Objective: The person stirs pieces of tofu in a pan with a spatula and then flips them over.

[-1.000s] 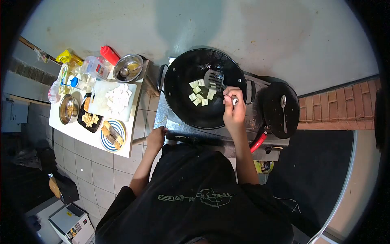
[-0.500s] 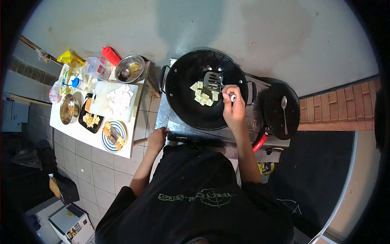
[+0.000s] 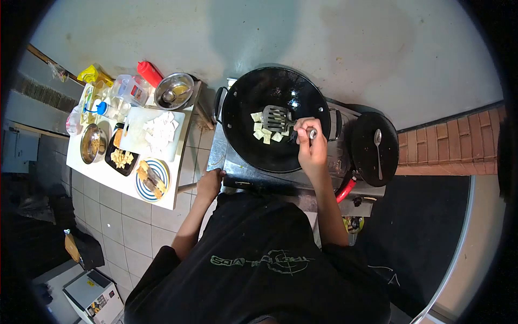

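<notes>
My right hand [image 3: 313, 147] is wrapped round the handle of a slotted spatula [image 3: 275, 118]. The spatula's metal head lies over several pale, square-cut pieces [image 3: 266, 136] in a big black wok [image 3: 253, 154], covering some of them. The pieces look like cubed tofu, though I cannot be sure. At the front left corner of the metal stove [image 3: 217, 157], my left hand [image 3: 210, 182] is closed on the edge, its fingertips partly hidden.
Right of the wok sits a black pan [image 3: 372, 173] with a spoon [image 3: 378, 146] in it and a red handle [image 3: 346, 190]. A white table [image 3: 102, 175] at left carries a cutting board [image 3: 135, 141] with white pieces, a metal bowl [image 3: 174, 90] and a striped plate [image 3: 141, 190].
The spatula head has moved left and slightly towards me, over the pale pieces, and its handle has tilted lower. My left hand stays at the stove edge.
</notes>
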Tool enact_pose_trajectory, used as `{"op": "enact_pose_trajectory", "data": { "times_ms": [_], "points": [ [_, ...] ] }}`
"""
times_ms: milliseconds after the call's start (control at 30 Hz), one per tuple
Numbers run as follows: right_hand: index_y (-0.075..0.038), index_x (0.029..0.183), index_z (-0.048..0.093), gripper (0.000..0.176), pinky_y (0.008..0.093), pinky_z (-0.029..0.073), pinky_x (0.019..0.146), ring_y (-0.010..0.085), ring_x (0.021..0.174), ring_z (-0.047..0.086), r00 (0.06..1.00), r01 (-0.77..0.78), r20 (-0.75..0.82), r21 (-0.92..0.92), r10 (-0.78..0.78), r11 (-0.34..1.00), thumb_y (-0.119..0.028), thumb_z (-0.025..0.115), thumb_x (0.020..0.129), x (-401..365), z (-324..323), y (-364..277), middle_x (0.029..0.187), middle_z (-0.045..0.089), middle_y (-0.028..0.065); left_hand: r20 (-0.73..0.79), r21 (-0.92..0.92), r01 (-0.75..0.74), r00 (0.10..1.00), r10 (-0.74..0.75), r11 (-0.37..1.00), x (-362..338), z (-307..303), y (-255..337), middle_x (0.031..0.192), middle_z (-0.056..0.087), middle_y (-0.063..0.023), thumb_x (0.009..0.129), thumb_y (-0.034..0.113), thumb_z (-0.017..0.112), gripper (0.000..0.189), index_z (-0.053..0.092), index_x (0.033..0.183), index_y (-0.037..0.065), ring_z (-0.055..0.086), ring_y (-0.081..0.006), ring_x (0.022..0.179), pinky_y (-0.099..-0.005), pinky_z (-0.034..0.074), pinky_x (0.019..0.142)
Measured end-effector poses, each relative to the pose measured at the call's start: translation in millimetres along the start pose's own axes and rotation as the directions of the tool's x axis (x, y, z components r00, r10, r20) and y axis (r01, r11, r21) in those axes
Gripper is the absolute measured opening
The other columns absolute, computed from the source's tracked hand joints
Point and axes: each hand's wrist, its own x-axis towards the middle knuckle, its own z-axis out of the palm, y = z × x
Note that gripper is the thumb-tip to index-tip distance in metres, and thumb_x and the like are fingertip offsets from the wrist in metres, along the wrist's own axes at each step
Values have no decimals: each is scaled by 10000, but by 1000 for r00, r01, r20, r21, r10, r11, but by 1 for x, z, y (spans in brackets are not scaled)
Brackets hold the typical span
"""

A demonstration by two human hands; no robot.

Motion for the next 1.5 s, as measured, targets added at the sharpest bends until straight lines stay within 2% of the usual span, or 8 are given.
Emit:
{"op": "enact_pose_trajectory", "data": {
  "times_ms": [233, 367, 467, 567, 767, 1067, 1233, 1500],
  "points": [
    [-1, 937, 462, 81, 283, 462, 743, 194, 774, 533, 999, 48, -19, -54, -49, 997, -16, 534, 972, -8, -2, -10, 876, 539, 109, -43, 19, -10, 999, 11, 1000, 3, 6, -5, 829, 693, -158, 1000, 391, 487, 379, 651, 857, 81, 665, -398, 846, -527, 490, 709],
    [-6, 943, 457, 83, 288, 456, 732, 208, 772, 534, 1000, 19, 15, -3, -19, 1000, -14, 534, 971, -15, -1, -10, 883, 547, 113, 13, 14, -36, 999, 36, 999, 5, 6, -8, 901, 691, -219, 1005, 384, 480, 355, 663, 969, 82, 667, -428, 888, -551, 515, 732],
    [0, 941, 455, 98, 291, 462, 714, 220, 754, 537, 984, 180, 42, -155, -175, 972, -10, 551, 961, -13, -1, -12, 881, 551, 122, 15, -2, -23, 1000, 23, 1000, 4, 5, -8, 906, 692, -218, 1002, 386, 484, 351, 667, 980, 87, 667, -425, 892, -550, 514, 728],
    [1, 938, 457, 102, 294, 460, 703, 226, 755, 538, 999, 48, 21, -29, -47, 998, -5, 557, 956, -18, -3, -10, 878, 549, 123, -1, -2, -14, 1000, 14, 1000, 2, 3, -3, 912, 694, -216, 999, 384, 491, 348, 674, 985, 89, 667, -423, 893, -549, 515, 730],
    [2, 951, 457, 99, 294, 467, 722, 223, 772, 546, 988, 155, 30, -118, -152, 981, -19, 553, 964, -15, -3, -14, 883, 554, 126, 9, -2, -9, 1000, 9, 1000, 3, 2, -4, 916, 696, -219, 996, 376, 497, 346, 681, 977, 84, 668, -428, 890, -543, 518, 732],
    [-4, 955, 454, 114, 296, 464, 732, 243, 781, 552, 993, 118, 39, -89, -115, 989, 3, 567, 946, -16, -2, -13, 919, 559, 142, -6, 27, -11, 1000, 11, 1000, 2, 5, -4, 896, 697, -217, 998, 387, 489, 358, 685, 980, 88, 668, -431, 877, -548, 516, 722],
    [-4, 958, 450, 118, 296, 463, 728, 235, 780, 543, 990, 133, 55, -82, -129, 988, 1, 568, 947, -11, 0, -9, 919, 554, 138, -45, 9, -3, 999, 4, 1000, 3, 9, -6, 825, 689, -165, 1013, 386, 465, 386, 643, 874, 73, 665, -399, 848, -520, 491, 707],
    [-1, 945, 451, 97, 290, 463, 761, 219, 790, 537, 998, 68, -2, -42, -69, 997, 10, 546, 955, -15, -5, -4, 898, 539, 127, -1, 8, 0, 1000, 0, 1000, 0, 1, 0, 902, 691, -222, 999, 371, 489, 342, 673, 983, 84, 662, -435, 880, -552, 508, 736]
  ]
}}
